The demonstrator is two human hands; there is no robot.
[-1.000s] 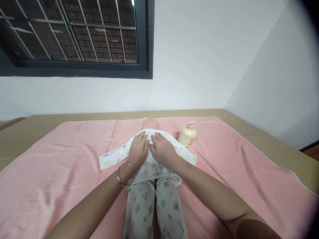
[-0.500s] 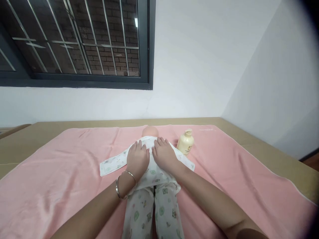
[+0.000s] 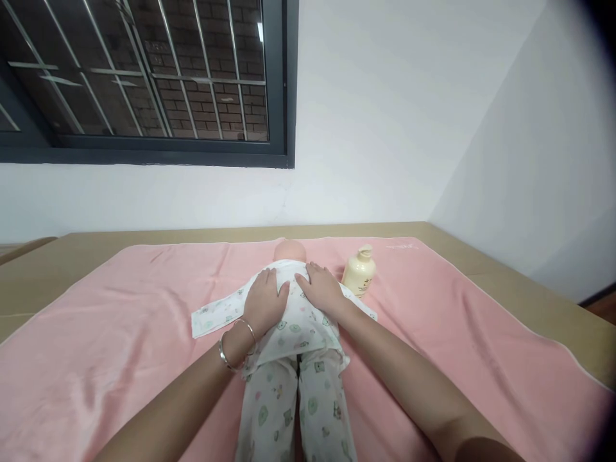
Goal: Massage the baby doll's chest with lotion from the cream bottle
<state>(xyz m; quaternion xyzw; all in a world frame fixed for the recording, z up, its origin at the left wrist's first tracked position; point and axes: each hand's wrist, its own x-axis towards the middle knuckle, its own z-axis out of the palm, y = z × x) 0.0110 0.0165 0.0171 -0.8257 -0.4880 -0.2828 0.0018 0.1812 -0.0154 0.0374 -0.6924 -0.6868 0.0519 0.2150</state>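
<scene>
A baby doll with a smooth bald head (image 3: 290, 250) lies stretched out, dressed in a white printed top (image 3: 301, 327) and matching trousers (image 3: 315, 398). My left hand (image 3: 264, 300) rests flat on the left of the upper body, thumb spread from the fingers, a silver bangle (image 3: 231, 353) on that wrist. On the upper right side lies my right hand (image 3: 323, 290), also flat with its thumb apart. Between the two hands a strip of the top shows. One sleeve (image 3: 216, 316) extends to the left; the other is partly behind my right hand and forearm.
A cream pump bottle (image 3: 359, 273) stands just right of the doll. Under everything is a pink sheet (image 3: 144, 321) on a tan mat (image 3: 486, 282). White walls (image 3: 366, 128) rise behind and to the right, with a barred, dark-framed window (image 3: 192, 151) at upper left.
Both hands have slid slightly outward across the top, and their thumbs are more spread. The view has shifted a little; the doll and bottle look otherwise the same.
</scene>
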